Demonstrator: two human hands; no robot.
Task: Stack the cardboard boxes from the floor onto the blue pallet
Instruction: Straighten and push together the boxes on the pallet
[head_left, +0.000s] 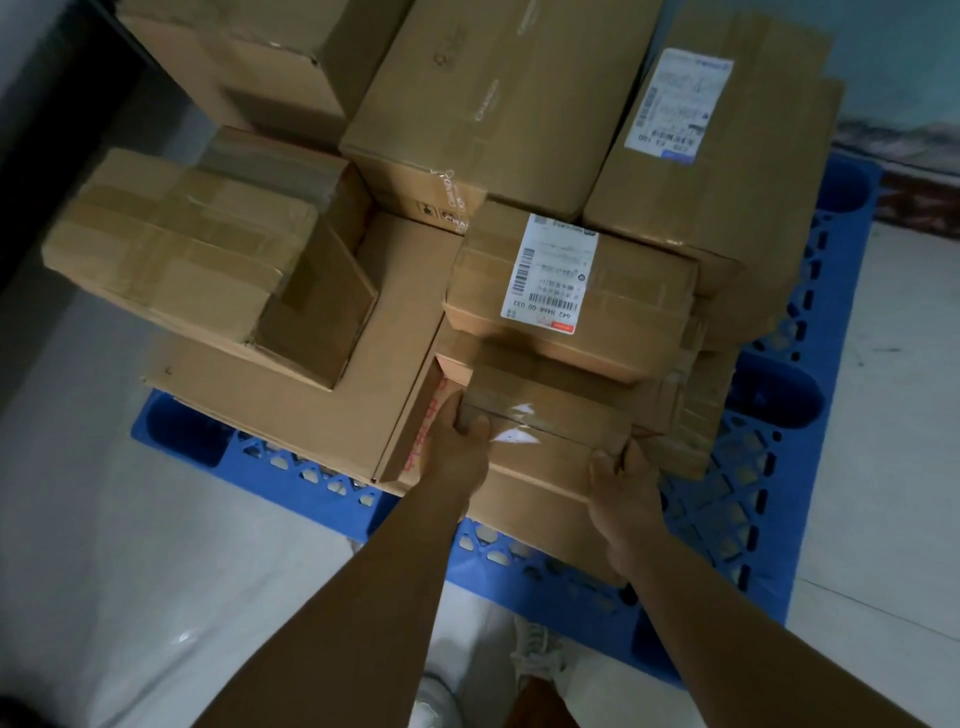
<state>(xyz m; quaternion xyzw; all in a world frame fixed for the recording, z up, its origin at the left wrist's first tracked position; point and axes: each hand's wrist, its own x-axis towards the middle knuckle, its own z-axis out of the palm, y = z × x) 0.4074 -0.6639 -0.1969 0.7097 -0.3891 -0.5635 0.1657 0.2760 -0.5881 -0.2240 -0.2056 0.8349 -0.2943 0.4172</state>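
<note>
Left hand (457, 441) and right hand (621, 480) grip taped box (550, 415) at opposite ends — likely keeps it level, seating onto boxes on blue pallet (748, 499).

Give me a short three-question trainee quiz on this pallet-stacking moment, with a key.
1. True or false: both hands grip the same taped brown cardboard box at the near edge of the stack.
2. Multiple choice: the box with the white shipping label that sits just beyond the held box is (A) on the floor, (B) on top of other boxes, (C) standing upright against the wall.
3. Fill in: the stack rests on a ____ plastic lattice pallet.

Key
1. True: the left hand holds its left end, the right hand its right end.
2. B
3. blue
</note>
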